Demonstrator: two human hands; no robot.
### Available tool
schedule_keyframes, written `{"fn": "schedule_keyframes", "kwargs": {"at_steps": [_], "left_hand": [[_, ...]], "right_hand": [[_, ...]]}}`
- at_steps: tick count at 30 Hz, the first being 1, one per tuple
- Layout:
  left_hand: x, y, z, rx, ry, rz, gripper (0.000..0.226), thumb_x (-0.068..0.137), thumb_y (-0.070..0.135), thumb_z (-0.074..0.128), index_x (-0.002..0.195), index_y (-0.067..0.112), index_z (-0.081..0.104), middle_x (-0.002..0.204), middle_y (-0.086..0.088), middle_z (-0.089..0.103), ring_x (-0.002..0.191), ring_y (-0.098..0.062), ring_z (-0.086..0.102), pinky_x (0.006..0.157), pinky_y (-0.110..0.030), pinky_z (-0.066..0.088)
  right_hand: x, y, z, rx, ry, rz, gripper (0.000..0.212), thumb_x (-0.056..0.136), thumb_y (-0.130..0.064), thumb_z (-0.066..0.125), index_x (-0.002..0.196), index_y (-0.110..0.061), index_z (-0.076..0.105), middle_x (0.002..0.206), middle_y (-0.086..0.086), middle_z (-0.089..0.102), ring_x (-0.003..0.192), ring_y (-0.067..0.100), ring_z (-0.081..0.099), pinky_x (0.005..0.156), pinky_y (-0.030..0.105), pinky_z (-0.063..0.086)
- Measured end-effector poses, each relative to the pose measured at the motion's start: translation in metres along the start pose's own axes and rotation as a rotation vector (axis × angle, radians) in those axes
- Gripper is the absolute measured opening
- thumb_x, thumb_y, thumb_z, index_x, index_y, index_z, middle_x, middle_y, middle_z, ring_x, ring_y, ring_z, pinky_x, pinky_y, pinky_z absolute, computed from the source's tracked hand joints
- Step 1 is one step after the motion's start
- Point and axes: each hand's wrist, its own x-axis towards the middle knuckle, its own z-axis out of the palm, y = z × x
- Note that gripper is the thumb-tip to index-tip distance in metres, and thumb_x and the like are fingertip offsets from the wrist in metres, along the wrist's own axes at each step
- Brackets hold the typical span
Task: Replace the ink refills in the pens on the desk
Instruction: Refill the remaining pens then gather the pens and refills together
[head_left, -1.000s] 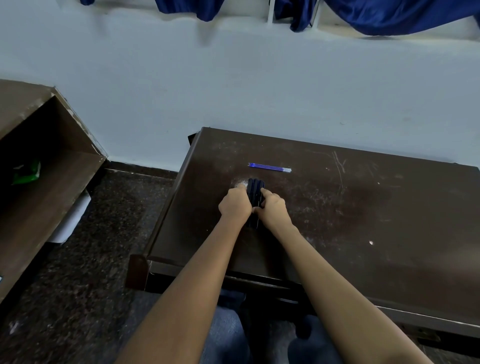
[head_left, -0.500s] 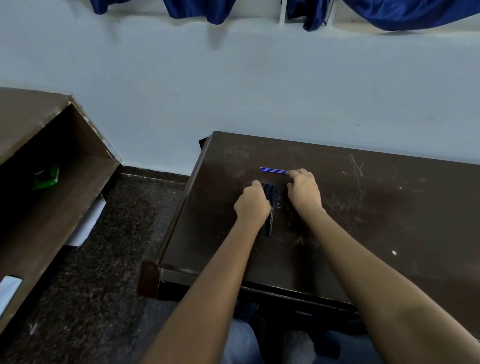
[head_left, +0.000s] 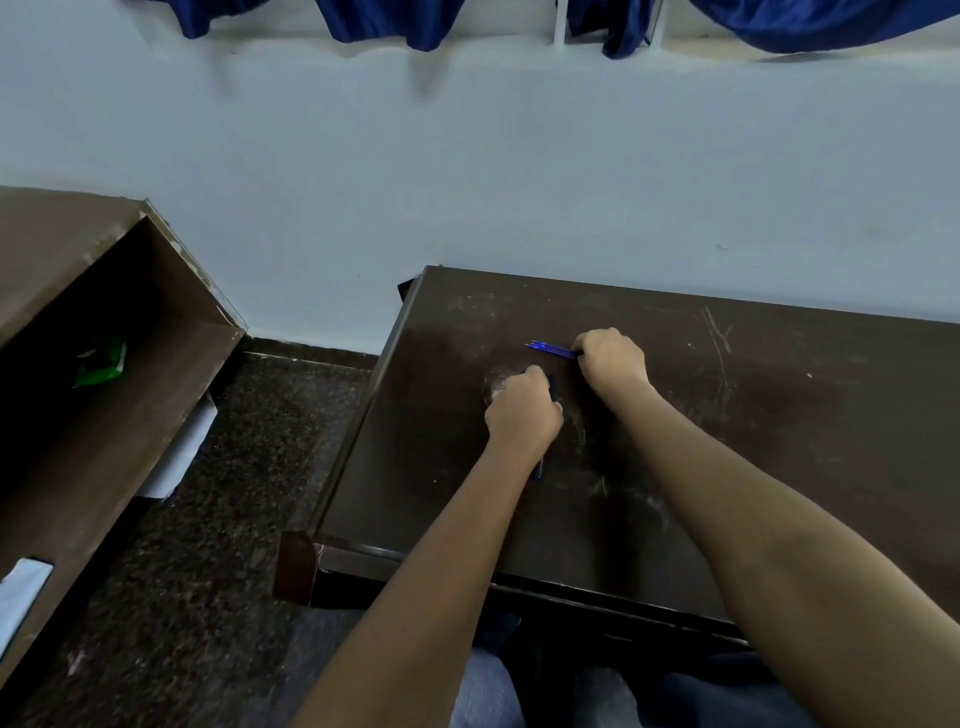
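Gripping refills (head_left: 551, 349), right hand (head_left: 613, 361)

A second ago both your hands were bunched together over the dark pens (head_left: 551, 387). Since then your right hand (head_left: 612, 361) has left that bundle and gone up and to the right, and its fingers have closed on the near end of the blue refills (head_left: 551, 349), which now tilt slightly and lie partly under that hand instead of lying free beyond both. Your left hand (head_left: 523, 410) now covers the pens alone, so only their top edge and a tip below your wrist show. Your hands now sit just apart.
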Motion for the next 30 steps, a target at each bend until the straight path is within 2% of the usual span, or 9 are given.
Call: {"fn": "schedule_keyframes", "kwargs": {"at_steps": [3,7,11,15,17,20,25,30], "left_hand": [[0.001,0.004,0.006,-0.018,0.005,0.025,0.032,0.089,0.025,0.059,0.119,0.014,0.054,0.118,-0.007,0.059,0.108,-0.026,0.056,0.078,-0.036,0.043],[-0.001,0.014,0.018,-0.072,-0.072,0.069,0.039,0.092,0.019,0.055,0.129,0.011,0.052,0.125,-0.012,0.059,0.114,-0.028,0.056,0.092,-0.037,0.047],[-0.006,0.024,0.03,-0.042,-0.191,0.091,0.045,0.094,0.018,0.051,0.138,0.011,0.046,0.129,-0.013,0.058,0.113,-0.028,0.058,0.09,-0.034,0.048],[-0.012,0.034,0.039,-0.019,-0.271,0.102,0.053,0.093,0.017,0.051,0.145,0.015,0.037,0.141,-0.013,0.048,0.121,-0.026,0.053,0.091,-0.03,0.045],[-0.016,0.039,0.044,-0.013,-0.294,0.109,0.057,0.093,0.015,0.05,0.147,0.016,0.032,0.146,-0.013,0.042,0.122,-0.026,0.052,0.085,-0.027,0.044],[-0.022,0.046,0.051,-0.005,-0.318,0.123,0.062,0.091,0.009,0.05,0.149,0.017,0.029,0.147,-0.014,0.039,0.119,-0.027,0.054,0.086,-0.028,0.047],[-0.021,0.048,0.056,0.002,-0.318,0.144,0.064,0.089,0.006,0.052,0.148,0.016,0.029,0.142,-0.012,0.046,0.115,-0.024,0.057,0.086,-0.029,0.048],[-0.016,0.047,0.06,-0.001,-0.33,0.166,0.061,0.09,0.007,0.051,0.148,0.014,0.03,0.135,-0.012,0.054,0.112,-0.025,0.058,0.094,-0.035,0.049]], "right_hand": [[-0.016,0.007,0.002,0.035,0.002,0.079,0.032,0.09,0.0,0.049,0.114,-0.011,0.066,0.113,0.015,0.065,0.101,0.035,0.064,0.08,0.039,0.053],[-0.048,0.025,0.002,0.124,-0.006,0.22,0.028,0.09,-0.004,0.052,0.113,-0.011,0.067,0.111,0.014,0.067,0.102,0.035,0.064,0.081,0.039,0.055],[-0.08,0.044,0.003,0.23,-0.013,0.351,0.026,0.089,-0.008,0.057,0.114,-0.008,0.065,0.112,0.016,0.065,0.103,0.038,0.063,0.084,0.042,0.055],[-0.102,0.052,0.006,0.335,-0.003,0.436,0.026,0.086,-0.009,0.063,0.111,-0.004,0.063,0.111,0.017,0.064,0.101,0.038,0.064,0.082,0.042,0.055],[-0.11,0.054,0.007,0.386,0.004,0.456,0.025,0.085,-0.009,0.064,0.109,-0.003,0.064,0.11,0.017,0.064,0.1,0.038,0.064,0.08,0.04,0.055],[-0.117,0.057,0.009,0.442,0.013,0.458,0.023,0.083,-0.008,0.066,0.106,-0.003,0.066,0.107,0.017,0.066,0.098,0.037,0.065,0.081,0.042,0.056],[-0.119,0.06,0.009,0.514,0.007,0.445,0.022,0.08,-0.01,0.072,0.101,-0.005,0.068,0.1,0.015,0.068,0.091,0.033,0.067,0.076,0.041,0.057],[-0.116,0.066,0.004,0.516,0.018,0.424,0.023,0.077,-0.012,0.074,0.099,-0.005,0.068,0.101,0.015,0.067,0.09,0.034,0.067,0.078,0.042,0.057]]}}
